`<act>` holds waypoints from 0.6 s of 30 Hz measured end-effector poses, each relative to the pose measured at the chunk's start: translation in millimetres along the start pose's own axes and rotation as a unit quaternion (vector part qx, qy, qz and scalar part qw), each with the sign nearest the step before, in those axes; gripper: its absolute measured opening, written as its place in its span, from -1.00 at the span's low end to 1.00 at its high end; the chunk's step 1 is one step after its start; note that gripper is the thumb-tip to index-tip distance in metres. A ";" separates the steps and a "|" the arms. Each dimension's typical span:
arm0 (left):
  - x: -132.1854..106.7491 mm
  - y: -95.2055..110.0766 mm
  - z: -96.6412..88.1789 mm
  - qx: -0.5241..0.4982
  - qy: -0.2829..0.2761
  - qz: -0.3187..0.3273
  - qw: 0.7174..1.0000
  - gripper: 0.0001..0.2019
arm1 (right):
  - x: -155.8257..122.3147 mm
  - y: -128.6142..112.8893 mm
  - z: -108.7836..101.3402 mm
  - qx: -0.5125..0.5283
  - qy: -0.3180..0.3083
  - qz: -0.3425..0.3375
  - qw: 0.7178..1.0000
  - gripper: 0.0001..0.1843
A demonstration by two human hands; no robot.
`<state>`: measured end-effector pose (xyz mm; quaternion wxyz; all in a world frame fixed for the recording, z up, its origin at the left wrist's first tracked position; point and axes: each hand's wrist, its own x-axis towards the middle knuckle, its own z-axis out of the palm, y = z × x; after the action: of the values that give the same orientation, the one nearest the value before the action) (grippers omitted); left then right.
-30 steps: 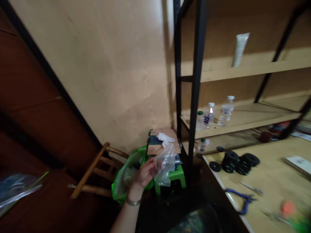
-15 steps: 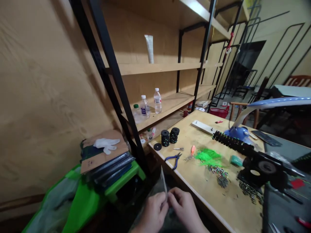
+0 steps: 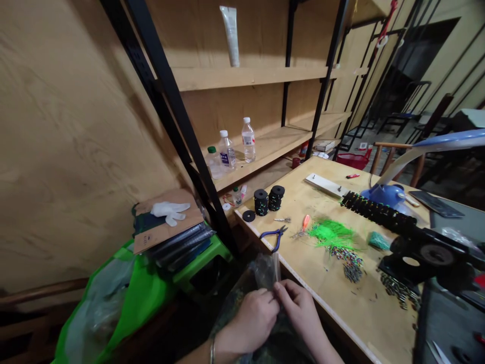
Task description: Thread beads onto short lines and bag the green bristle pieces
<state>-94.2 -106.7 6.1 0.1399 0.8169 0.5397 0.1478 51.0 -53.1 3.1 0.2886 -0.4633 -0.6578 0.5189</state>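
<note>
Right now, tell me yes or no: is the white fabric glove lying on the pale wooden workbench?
No, the white fabric glove lies on a brown cardboard sheet, off the wooden workbench.

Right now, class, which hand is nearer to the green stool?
Left: the left hand is lower right of the green stool, and the right hand is farther right still.

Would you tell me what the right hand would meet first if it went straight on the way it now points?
The right hand would first meet the gathered neck of the clear plastic bag, which its fingertips seem already to touch; depth is unclear.
</note>
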 end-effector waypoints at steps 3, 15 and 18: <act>0.0 -0.1 1.1 0.017 0.006 -0.003 1.000 -0.85 | 0.3 -3.8 -4.5 -0.018 -0.012 0.002 1.000 -0.52; 13.4 8.4 -25.5 -0.334 0.093 -0.176 0.921 -0.76 | 2.8 5.5 -13.7 0.046 -0.018 0.032 0.998 -0.57; 23.3 5.0 -18.7 -0.391 0.094 -0.229 0.886 -0.71 | -0.4 6.3 -6.2 -0.010 0.015 -0.013 1.000 -0.67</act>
<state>-88.6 -85.8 27.3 0.4266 0.5320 0.6204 0.3874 58.4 -50.7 -1.0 0.3001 -0.4652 -0.6650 0.5014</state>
